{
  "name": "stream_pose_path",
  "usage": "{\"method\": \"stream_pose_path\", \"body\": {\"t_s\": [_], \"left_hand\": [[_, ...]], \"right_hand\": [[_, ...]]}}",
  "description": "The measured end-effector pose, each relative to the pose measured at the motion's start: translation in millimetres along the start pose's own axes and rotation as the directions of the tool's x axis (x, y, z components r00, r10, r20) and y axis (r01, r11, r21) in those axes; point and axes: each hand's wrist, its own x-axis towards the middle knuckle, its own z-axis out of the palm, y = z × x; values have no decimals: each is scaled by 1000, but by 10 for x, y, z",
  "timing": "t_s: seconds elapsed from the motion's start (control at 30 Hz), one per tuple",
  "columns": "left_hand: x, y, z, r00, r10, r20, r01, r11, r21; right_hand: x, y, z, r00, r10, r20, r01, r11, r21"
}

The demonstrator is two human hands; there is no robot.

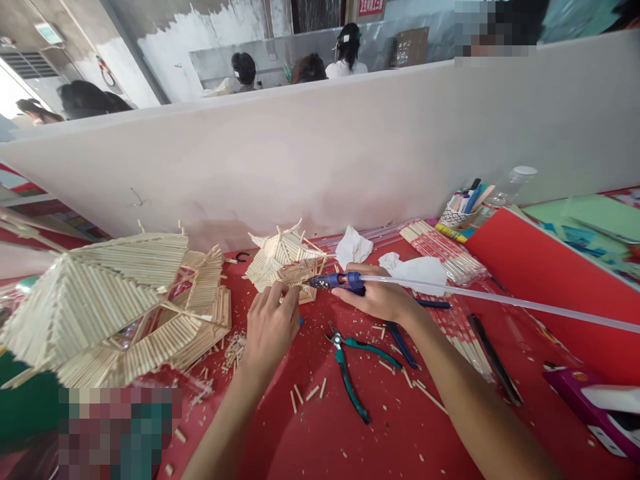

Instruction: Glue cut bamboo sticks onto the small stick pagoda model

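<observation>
My right hand (377, 293) is wrapped round a dark blue hot glue gun (327, 281). A long translucent glue stick (480, 295) runs out of its back to the right. The gun's nozzle points left, close to the fingers of my left hand (273, 317). Those fingers are bent together at the lower edge of a small pavilion model (283, 257) made of wooden sticks; what they pinch is hidden. Below my right hand, green-handled cutting pliers (350, 380) lie with their jaws apart on the red table (310, 440).
A larger stick-built pavilion (110, 293) stands at the left. Cut stick pieces (307, 395) are scattered about the table. Packs of sticks (440, 250), crumpled tissues (420, 272), a pen cup (457, 212) and a black pen (495, 360) lie to the right. A white partition (320, 160) closes the back.
</observation>
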Motion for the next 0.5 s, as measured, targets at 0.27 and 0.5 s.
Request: {"method": "stream_pose_path", "body": {"t_s": [0.27,0.5], "left_hand": [[-10,-17,-1,1000,-15,1,15,1000,-15],[31,-46,-73,998,-57,-6,56,998,-18]], "right_hand": [[-4,-12,-5,1000,6,-4,-6,1000,-2],[-9,-12,-14,1000,28,8,-28,1000,-2]]}}
